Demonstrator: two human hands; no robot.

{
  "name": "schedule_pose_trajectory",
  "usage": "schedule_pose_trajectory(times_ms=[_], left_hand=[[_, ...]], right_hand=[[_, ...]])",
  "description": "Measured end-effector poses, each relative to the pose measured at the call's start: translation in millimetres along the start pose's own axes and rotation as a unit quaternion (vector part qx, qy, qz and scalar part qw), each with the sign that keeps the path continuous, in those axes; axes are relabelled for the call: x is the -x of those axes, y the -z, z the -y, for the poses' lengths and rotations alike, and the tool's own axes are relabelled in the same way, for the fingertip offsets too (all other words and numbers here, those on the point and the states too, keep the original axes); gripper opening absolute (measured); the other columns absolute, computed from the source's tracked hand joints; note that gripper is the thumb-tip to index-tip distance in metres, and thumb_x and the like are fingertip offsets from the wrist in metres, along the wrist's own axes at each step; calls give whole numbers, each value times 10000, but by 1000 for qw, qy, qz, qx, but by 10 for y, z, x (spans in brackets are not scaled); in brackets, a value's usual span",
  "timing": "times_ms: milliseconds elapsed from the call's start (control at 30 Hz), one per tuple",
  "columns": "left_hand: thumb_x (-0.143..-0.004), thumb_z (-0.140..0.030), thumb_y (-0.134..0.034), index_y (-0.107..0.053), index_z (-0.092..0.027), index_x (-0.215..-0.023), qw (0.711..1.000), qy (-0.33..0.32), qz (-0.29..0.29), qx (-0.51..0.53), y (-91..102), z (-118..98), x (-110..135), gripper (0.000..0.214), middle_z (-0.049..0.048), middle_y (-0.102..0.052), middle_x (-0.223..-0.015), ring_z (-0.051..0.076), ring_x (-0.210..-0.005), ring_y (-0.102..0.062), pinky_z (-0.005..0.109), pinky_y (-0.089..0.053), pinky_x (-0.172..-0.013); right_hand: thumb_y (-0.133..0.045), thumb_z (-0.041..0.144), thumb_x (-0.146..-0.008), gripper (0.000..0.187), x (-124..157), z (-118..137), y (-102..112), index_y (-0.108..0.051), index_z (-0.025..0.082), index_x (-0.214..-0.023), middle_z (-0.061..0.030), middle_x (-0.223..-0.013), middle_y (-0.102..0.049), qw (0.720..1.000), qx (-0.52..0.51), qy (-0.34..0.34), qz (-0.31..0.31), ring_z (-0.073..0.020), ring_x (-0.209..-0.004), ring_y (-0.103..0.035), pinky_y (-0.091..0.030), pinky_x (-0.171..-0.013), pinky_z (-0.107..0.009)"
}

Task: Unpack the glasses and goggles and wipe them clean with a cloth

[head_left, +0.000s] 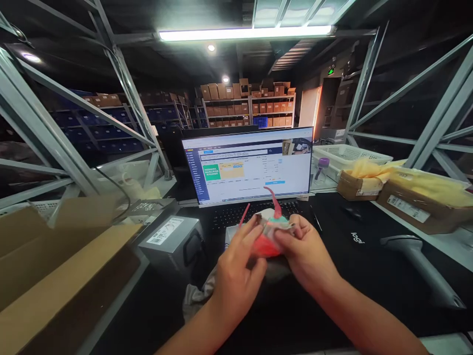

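Both hands meet over the black desk mat [354, 266], just in front of the keyboard [254, 213]. My left hand [236, 268] and my right hand [301, 249] pinch a small clear packet [271, 231] holding something red, teal and white, with thin pink strips sticking up from it. Fingers of both hands are closed on the packet's edges. A crumpled grey cloth or bag [197, 296] lies under my left wrist. The monitor [249, 165] behind shows a software page with green and yellow panels.
An open cardboard box [55, 266] fills the left foreground, with a grey label printer [172, 241] beside it. At right lie a barcode scanner [417, 256], a mouse [353, 213], cartons with yellow bags [417, 195], a white basket [345, 155]. Metal racking surrounds the desk.
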State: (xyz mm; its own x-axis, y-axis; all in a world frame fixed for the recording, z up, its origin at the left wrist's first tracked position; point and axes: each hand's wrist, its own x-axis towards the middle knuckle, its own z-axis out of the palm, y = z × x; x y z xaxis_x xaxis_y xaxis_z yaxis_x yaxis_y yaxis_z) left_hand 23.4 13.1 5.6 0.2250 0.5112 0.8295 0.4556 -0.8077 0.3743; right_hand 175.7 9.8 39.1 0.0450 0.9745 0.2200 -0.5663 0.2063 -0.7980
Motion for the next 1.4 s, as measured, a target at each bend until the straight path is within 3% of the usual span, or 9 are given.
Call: schedule_pose_trajectory(times_ms=[167, 300, 433, 567, 833, 933, 1067, 1233, 1400], left_hand=[[-934, -111, -545, -389, -297, -1502, 999, 44, -4, 18, 34, 19, 14, 618, 83, -529, -1500, 233, -1363, -535, 413, -478, -1126], [-918, -83, -522, -396, -304, -1495, 999, 29, 26, -2, 79, -11, -6, 631, 77, -529, -1502, 241, -1370, -530, 402, -500, -1106], [-886, -51, -501, -438, -313, -1467, 998, 1, 61, -11, 105, -51, -31, 641, 71, -471, -1550, 240, -1395, -505, 368, -506, -1099], [-893, -65, -505, -415, -335, -1484, 998, 29, 60, 5, 116, -53, -35, 656, 48, -499, -1528, 221, -1385, -512, 357, -485, -1119], [-919, -132, -549, -466, -352, -1442, 988, 130, -25, 79, 215, 17, -71, 573, 16, -691, -1192, 145, -888, -713, 305, -606, -851], [-914, -139, -558, -462, -351, -1450, 984, 145, -13, 103, 202, 15, -75, 584, 33, -650, -1310, 151, -925, -699, 308, -603, -855], [-888, -109, -538, -449, -329, -1470, 976, 153, 20, 152, 122, -12, -53, 629, 47, -542, -1475, 225, -1222, -617, 326, -578, -949], [-860, -82, -531, -432, -340, -1481, 967, 179, 21, 178, 144, -59, -25, 680, 23, -600, -1400, 149, -938, -694, 259, -594, -813], [-861, -73, -544, -391, -358, -1517, 969, 169, 37, 178, 208, -73, -37, 731, 3, -488, -1534, 232, -1345, -523, 351, -461, -1118]], right_hand=[[-933, 249, -541, 640, 97, -259, -24, -295, 208, -523, 77, -508, -395, 990, 122, 76, -18, -72, -516, -344, -324, -502, -210], [-958, 245, -530, 651, 10, -50, 48, -309, 206, -562, 63, -548, -501, 999, -1, -27, 46, -90, -540, -464, -399, -543, -217], [-982, 237, -512, 662, -95, 201, 117, -323, 193, -565, 69, -545, -518, 991, -92, -90, 28, -71, -520, -464, -392, -511, -186], [-946, 370, -625, 424, -130, 214, 120, -574, 181, -702, -1, -745, -678, 989, -96, -111, 29, -128, -663, -604, -507, -619, -231], [-965, 207, -589, 500, -246, 202, 234, -629, 237, -958, 12, -893, -733, 994, -98, -41, -12, -139, -738, -670, -558, -653, -235], [-957, 213, -603, 424, -250, 137, 203, -624, 223, -865, 21, -853, -726, 994, -101, -45, -23, -120, -691, -652, -553, -641, -220], [-923, 278, -662, 320, -117, 20, 68, -703, 230, -890, 16, -847, -731, 988, -122, -87, 25, -123, -698, -654, -560, -689, -234], [-847, 385, -740, 351, 54, -97, 4, -786, 217, -1042, -59, -990, -777, 981, -98, -79, 144, -199, -863, -705, -564, -814, -296], [-818, 293, -810, 250, 82, -180, -5, -794, 239, -1053, -41, -1050, -785, 974, -78, -50, 206, -174, -931, -720, -546, -920, -284]])
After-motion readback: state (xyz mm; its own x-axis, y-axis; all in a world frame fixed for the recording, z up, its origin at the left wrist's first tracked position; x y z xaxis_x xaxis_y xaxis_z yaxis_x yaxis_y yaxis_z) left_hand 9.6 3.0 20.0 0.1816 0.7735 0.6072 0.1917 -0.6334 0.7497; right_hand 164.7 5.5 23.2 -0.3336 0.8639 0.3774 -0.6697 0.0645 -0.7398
